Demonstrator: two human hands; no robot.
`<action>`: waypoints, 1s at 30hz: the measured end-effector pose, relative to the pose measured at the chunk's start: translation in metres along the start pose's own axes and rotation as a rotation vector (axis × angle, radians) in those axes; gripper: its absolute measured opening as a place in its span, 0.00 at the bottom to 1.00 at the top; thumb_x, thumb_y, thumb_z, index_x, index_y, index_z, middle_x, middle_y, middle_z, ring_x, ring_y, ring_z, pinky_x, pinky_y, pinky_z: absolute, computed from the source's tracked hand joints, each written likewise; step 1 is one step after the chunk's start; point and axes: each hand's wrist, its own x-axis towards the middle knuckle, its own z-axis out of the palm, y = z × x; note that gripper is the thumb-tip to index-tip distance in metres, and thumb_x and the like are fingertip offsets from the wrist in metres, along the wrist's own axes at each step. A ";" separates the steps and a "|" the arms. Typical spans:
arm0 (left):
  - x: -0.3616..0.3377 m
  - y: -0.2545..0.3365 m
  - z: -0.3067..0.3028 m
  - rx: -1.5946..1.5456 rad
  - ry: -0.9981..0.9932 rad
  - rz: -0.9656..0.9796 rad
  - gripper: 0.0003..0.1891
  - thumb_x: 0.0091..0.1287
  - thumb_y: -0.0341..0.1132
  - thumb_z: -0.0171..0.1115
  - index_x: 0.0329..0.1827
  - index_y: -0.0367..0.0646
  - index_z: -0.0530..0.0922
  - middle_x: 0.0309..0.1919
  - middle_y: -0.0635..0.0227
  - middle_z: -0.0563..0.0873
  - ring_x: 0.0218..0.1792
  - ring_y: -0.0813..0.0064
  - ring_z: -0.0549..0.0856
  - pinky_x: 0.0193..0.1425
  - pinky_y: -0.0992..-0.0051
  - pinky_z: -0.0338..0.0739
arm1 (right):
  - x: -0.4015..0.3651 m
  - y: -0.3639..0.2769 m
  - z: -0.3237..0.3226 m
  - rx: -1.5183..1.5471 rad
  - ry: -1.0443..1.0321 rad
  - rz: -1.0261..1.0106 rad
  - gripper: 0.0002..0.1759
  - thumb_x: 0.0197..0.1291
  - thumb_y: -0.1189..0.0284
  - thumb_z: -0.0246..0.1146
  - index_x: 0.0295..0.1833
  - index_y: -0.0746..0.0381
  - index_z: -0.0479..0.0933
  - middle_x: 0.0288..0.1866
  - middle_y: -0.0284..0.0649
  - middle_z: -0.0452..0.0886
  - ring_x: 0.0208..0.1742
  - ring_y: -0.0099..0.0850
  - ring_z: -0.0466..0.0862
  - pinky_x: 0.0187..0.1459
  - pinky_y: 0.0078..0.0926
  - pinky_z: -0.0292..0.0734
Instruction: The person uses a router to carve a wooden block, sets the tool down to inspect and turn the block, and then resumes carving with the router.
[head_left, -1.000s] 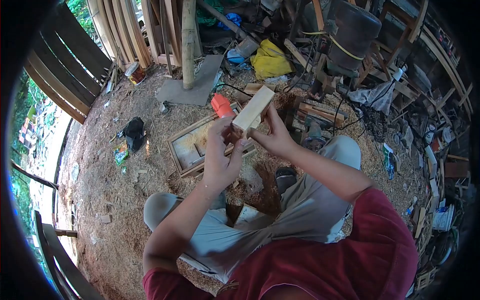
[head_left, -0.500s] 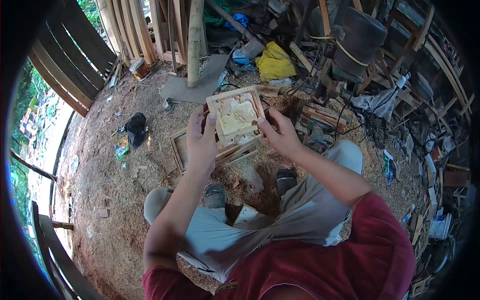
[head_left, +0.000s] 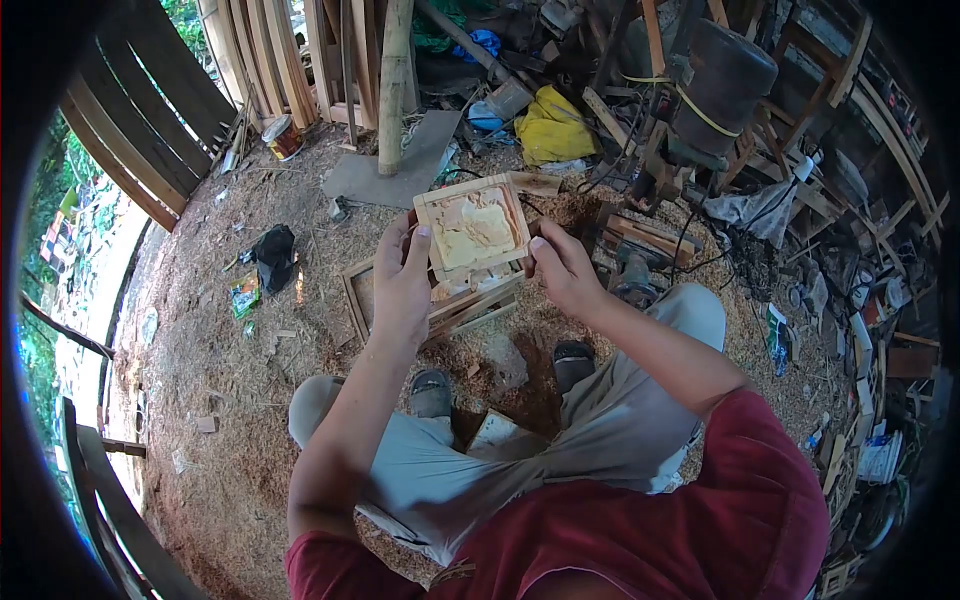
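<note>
Between my two hands is a small square wooden frame, with a rough, pale, carved-looking panel inside its border. My left hand grips its left edge, thumb on the front face and fingers behind. At the lower right edge, my right hand pinches the frame between thumb and fingers. Just below it, on the ground, sits a wooden box-like frame with wood pieces on it, partly covered by my left hand and the held frame.
Wood shavings cover the ground. A bamboo post stands ahead on a flat grey sheet. A yellow cloth, a dark motor-like machine and scrap wood lie to the right. A black plastic bag is at left.
My right thumb has shifted off the frame's front face toward its right edge, and that hand sits slightly lower. The frame stays nearly in place, with my left hand still holding it.
</note>
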 end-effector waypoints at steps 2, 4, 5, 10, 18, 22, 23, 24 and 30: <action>0.002 -0.002 -0.002 -0.011 -0.029 0.012 0.21 0.85 0.36 0.53 0.75 0.34 0.68 0.60 0.60 0.82 0.58 0.75 0.83 0.63 0.71 0.82 | 0.001 -0.002 0.000 0.004 -0.009 -0.015 0.12 0.81 0.67 0.48 0.44 0.64 0.70 0.36 0.34 0.74 0.37 0.23 0.74 0.43 0.27 0.75; 0.001 0.000 0.000 -0.031 -0.024 0.006 0.22 0.85 0.36 0.53 0.75 0.34 0.68 0.61 0.60 0.81 0.59 0.75 0.83 0.64 0.71 0.81 | 0.001 -0.002 0.001 0.019 -0.002 -0.010 0.12 0.81 0.68 0.48 0.45 0.64 0.70 0.35 0.34 0.74 0.37 0.23 0.74 0.43 0.28 0.75; 0.001 0.001 0.001 -0.041 -0.021 0.003 0.22 0.85 0.35 0.53 0.75 0.34 0.68 0.61 0.59 0.81 0.59 0.74 0.83 0.64 0.71 0.81 | 0.002 -0.003 0.001 0.026 0.001 -0.007 0.12 0.81 0.68 0.48 0.45 0.64 0.70 0.35 0.34 0.74 0.37 0.24 0.74 0.43 0.28 0.75; 0.002 0.001 -0.001 -0.025 -0.024 0.045 0.21 0.84 0.32 0.53 0.75 0.34 0.67 0.63 0.58 0.81 0.62 0.73 0.82 0.67 0.71 0.80 | 0.004 0.000 0.004 0.084 0.034 -0.019 0.10 0.80 0.69 0.52 0.46 0.65 0.71 0.35 0.34 0.74 0.37 0.22 0.73 0.41 0.27 0.73; -0.002 0.003 -0.003 -0.009 -0.048 0.046 0.24 0.80 0.27 0.53 0.77 0.33 0.63 0.66 0.54 0.79 0.64 0.71 0.81 0.67 0.71 0.79 | 0.006 0.010 0.006 0.023 0.032 -0.043 0.09 0.79 0.71 0.55 0.50 0.67 0.73 0.35 0.34 0.75 0.37 0.20 0.74 0.39 0.28 0.74; -0.003 0.005 -0.002 0.015 -0.067 0.053 0.26 0.77 0.25 0.52 0.78 0.34 0.62 0.67 0.55 0.79 0.65 0.70 0.81 0.68 0.69 0.79 | 0.005 -0.003 0.009 0.038 0.041 -0.037 0.09 0.79 0.71 0.54 0.50 0.67 0.73 0.34 0.35 0.76 0.37 0.21 0.74 0.40 0.28 0.74; -0.002 0.005 -0.002 0.019 -0.076 0.064 0.27 0.76 0.25 0.51 0.78 0.34 0.62 0.67 0.55 0.79 0.65 0.70 0.82 0.68 0.68 0.79 | 0.005 -0.008 0.010 0.040 0.045 -0.041 0.09 0.79 0.71 0.54 0.50 0.67 0.73 0.34 0.35 0.76 0.36 0.21 0.74 0.40 0.28 0.74; -0.004 0.009 0.001 -0.006 -0.074 0.042 0.27 0.76 0.25 0.51 0.78 0.35 0.62 0.67 0.56 0.79 0.65 0.70 0.82 0.68 0.68 0.80 | 0.005 -0.007 0.010 0.029 0.049 -0.050 0.09 0.79 0.71 0.54 0.49 0.67 0.73 0.33 0.35 0.76 0.36 0.21 0.74 0.39 0.28 0.74; -0.002 0.021 0.004 -0.169 -0.118 -0.076 0.26 0.77 0.29 0.51 0.77 0.38 0.65 0.67 0.59 0.79 0.64 0.69 0.83 0.66 0.68 0.81 | 0.003 0.012 -0.003 -0.054 -0.002 -0.032 0.15 0.79 0.71 0.47 0.58 0.68 0.74 0.36 0.35 0.78 0.35 0.22 0.77 0.40 0.26 0.76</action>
